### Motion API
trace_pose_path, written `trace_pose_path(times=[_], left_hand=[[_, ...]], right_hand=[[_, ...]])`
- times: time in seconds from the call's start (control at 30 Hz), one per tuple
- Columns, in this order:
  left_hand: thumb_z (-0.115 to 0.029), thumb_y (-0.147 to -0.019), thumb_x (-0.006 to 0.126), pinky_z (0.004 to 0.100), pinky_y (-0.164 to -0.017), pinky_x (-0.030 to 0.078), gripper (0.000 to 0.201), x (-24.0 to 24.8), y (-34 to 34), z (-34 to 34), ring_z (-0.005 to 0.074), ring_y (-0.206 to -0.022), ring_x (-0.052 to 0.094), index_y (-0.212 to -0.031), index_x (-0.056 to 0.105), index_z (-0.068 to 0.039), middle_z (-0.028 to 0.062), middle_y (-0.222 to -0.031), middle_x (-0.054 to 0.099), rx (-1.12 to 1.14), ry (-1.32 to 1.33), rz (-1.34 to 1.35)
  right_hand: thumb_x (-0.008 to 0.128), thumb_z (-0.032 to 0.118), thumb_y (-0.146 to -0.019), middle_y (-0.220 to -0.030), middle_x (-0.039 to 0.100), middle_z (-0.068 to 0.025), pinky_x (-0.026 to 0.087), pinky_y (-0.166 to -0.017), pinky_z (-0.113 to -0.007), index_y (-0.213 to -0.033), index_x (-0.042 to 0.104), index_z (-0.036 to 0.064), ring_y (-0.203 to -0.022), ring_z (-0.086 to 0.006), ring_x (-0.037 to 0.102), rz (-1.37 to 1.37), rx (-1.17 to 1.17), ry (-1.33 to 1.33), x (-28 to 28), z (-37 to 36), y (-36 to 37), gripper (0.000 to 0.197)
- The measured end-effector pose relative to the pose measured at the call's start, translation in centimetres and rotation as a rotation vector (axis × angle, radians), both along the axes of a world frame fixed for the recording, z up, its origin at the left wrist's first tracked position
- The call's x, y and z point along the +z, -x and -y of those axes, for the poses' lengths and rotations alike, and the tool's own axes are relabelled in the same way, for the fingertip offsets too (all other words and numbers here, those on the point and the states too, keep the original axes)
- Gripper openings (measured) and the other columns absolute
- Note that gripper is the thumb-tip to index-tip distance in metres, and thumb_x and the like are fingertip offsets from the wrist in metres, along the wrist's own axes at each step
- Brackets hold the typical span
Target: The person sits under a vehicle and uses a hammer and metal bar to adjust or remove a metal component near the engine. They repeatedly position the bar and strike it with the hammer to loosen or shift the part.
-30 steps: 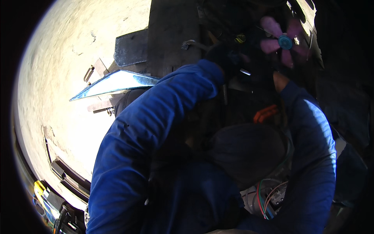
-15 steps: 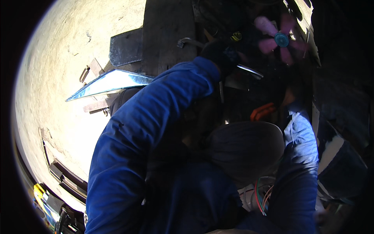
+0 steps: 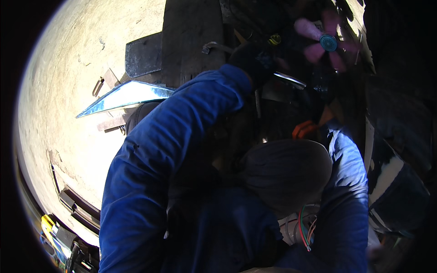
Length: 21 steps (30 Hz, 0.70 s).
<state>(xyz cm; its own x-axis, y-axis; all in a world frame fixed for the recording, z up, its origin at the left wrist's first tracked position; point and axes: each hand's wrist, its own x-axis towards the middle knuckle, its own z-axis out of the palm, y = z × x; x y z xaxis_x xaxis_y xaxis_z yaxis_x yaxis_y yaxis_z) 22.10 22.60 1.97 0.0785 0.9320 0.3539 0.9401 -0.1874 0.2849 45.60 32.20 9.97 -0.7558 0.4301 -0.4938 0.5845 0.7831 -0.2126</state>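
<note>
My left hand [image 3: 253, 63], in a dark glove, reaches to the upper middle. A short, shiny metal bar [image 3: 291, 80] sticks out from it to the right, and the hand appears closed on its near end. Deep shadow hides most of its fingers. My right hand [image 3: 322, 89], also dark-gloved, is just beyond the bar's far end; its fingers are lost in shadow. An orange clamp-like handle [image 3: 304, 130] lies close to my right wrist, partly covered. My knee [image 3: 287, 170] is below it.
A pink-bladed fan [image 3: 327, 43] stands at the upper right. Dark metal plates [image 3: 144, 54] and a bright triangular sheet [image 3: 127, 97] lie at left on the pale floor [image 3: 73, 91]. Coloured wires [image 3: 302, 230] hang near my right forearm. Yellow-and-black equipment [image 3: 54, 232] sits lower left.
My right hand has moved left and inward, toward the metal bar, and its wrist now covers part of the orange handle. My left hand and the bar have barely shifted.
</note>
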Motion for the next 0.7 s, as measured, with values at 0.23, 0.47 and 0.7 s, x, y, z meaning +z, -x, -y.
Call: trace_pose_path(times=[0.23, 0.47, 0.7], left_hand=[[-0.022, -0.078, 0.072, 0.0416, -0.086, 0.055, 0.014, 0.0, 0.0, -0.2, 0.0225, -0.090, 0.072, -0.091, 0.076, -0.020, -0.0003, -0.088, 0.073, 0.011, 0.025, 0.049], [-0.022, -0.098, 0.059, 0.0428, -0.079, 0.059, 0.019, -2.0, -0.1, -0.5, 0.0283, -0.092, 0.073, -0.092, 0.075, -0.013, 0.0070, -0.094, 0.074, -0.021, -0.136, 0.032], [-0.019, -0.103, 0.057, 0.0431, -0.079, 0.059, 0.019, -4.8, -2.0, -1.8, 0.0263, -0.092, 0.074, -0.092, 0.069, -0.008, 0.0091, -0.102, 0.076, -0.248, -0.171, 1.473]], right_hand=[[0.070, 0.031, -0.095, -0.133, 0.065, -0.0155, 0.054, -0.099, -0.044, -0.140, 0.060, 0.0110, -0.117, -0.0338, 0.065, -0.107, 0.115, 0.156, 4.4, -3.3, 2.6, 0.050], [0.072, 0.033, -0.094, -0.131, 0.066, -0.0157, 0.054, -0.098, -0.045, -0.139, 0.061, 0.0115, -0.116, -0.0349, 0.065, -0.170, 0.279, 0.285, -1.6, -5.6, 6.0, 0.051], [0.073, 0.036, -0.092, -0.129, 0.067, -0.0159, 0.054, -0.097, -0.046, -0.138, 0.062, 0.0119, -0.116, -0.0360, 0.066, -0.239, 0.300, 0.367, -6.7, -5.7, 6.2, 0.052]])
